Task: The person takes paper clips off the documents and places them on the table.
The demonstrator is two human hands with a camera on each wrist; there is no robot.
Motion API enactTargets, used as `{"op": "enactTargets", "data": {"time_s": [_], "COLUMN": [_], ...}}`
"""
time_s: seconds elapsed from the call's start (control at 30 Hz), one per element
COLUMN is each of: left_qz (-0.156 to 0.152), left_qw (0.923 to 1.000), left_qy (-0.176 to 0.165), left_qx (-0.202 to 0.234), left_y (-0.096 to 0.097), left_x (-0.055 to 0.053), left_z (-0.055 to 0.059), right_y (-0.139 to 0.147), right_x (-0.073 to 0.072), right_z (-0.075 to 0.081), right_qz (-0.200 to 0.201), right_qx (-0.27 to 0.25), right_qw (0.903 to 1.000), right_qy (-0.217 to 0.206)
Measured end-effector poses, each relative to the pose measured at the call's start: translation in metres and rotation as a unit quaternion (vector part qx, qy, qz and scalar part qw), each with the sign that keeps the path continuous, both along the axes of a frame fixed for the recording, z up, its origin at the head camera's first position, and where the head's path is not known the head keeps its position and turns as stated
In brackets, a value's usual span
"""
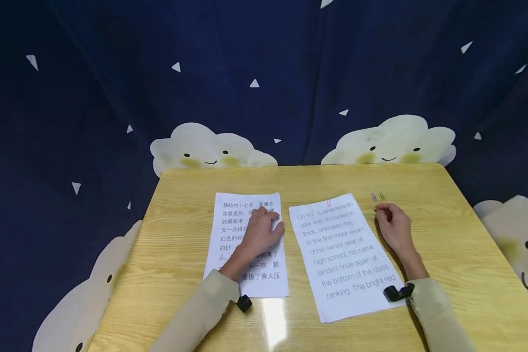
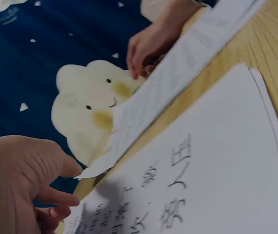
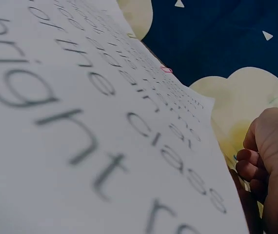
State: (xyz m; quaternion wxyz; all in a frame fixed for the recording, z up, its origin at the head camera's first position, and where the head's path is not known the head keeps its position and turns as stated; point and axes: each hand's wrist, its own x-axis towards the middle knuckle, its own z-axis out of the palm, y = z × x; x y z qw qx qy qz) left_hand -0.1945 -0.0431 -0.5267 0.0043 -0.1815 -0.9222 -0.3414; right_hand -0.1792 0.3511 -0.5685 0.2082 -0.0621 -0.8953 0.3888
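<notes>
My left hand (image 1: pixel 260 230) lies over a stack of white sheets printed with Chinese characters (image 1: pixel 264 288), thumb and fingers loosely spread. Its fingers appear close above the upper right part of the page in the left wrist view. To the right, my right hand (image 1: pixel 395 229) is curled beside the upper right edge of a stack of English-printed sheets (image 1: pixel 334 249). Thumb and forefinger pinch a tiny paper clip (image 3: pixel 235 157), mostly hidden by the fingers. A purple paper clip (image 1: pixel 373 197) and a green paper clip (image 1: pixel 382 195) lie just beyond that hand.
A pink paper clip (image 1: pixel 328 203) and a pale yellow paper clip (image 1: pixel 310 209) sit on the top edge of the English sheets. Both stacks lie on a wooden table (image 1: pixel 180 205). Behind hangs a dark blue curtain (image 1: pixel 290 63) with clouds and white triangles.
</notes>
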Motion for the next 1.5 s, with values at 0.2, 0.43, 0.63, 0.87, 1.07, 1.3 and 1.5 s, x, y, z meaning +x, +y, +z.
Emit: {"op": "enactTargets", "data": {"time_s": [0.2, 0.43, 0.63, 0.87, 1.07, 1.3, 1.5], "left_qz": [-0.007, -0.007, -0.005, -0.031, -0.043, -0.062, -0.059], "left_qw": [0.9962, 0.9983, 1.0, 0.9977, 0.9863, 0.9721, 0.9537], "left_qy": [0.021, 0.015, 0.001, -0.02, -0.081, -0.126, -0.154], "left_qx": [-0.084, -0.055, -0.003, 0.058, 0.137, 0.188, 0.252], "left_y": [0.017, 0.033, 0.047, 0.065, 0.074, 0.079, 0.064], "left_x": [-0.004, -0.01, -0.011, -0.011, -0.014, -0.02, -0.016], "left_z": [-0.005, -0.012, -0.014, -0.01, -0.01, -0.009, -0.005], "right_y": [-0.006, -0.016, -0.024, -0.027, -0.028, -0.027, -0.027], "right_x": [0.001, 0.004, 0.006, 0.007, 0.006, 0.006, 0.005], "right_z": [-0.002, -0.004, -0.006, -0.005, 0.0, 0.001, 0.005], "right_qz": [0.021, 0.045, 0.052, 0.047, 0.052, 0.048, 0.055], "right_qx": [0.007, 0.009, 0.01, 0.015, 0.009, 0.009, -0.018], "right_qw": [0.9997, 0.9987, 0.9983, 0.9984, 0.9983, 0.9986, 0.9983], "right_qy": [-0.008, -0.021, -0.024, -0.027, -0.023, -0.021, -0.001]}}
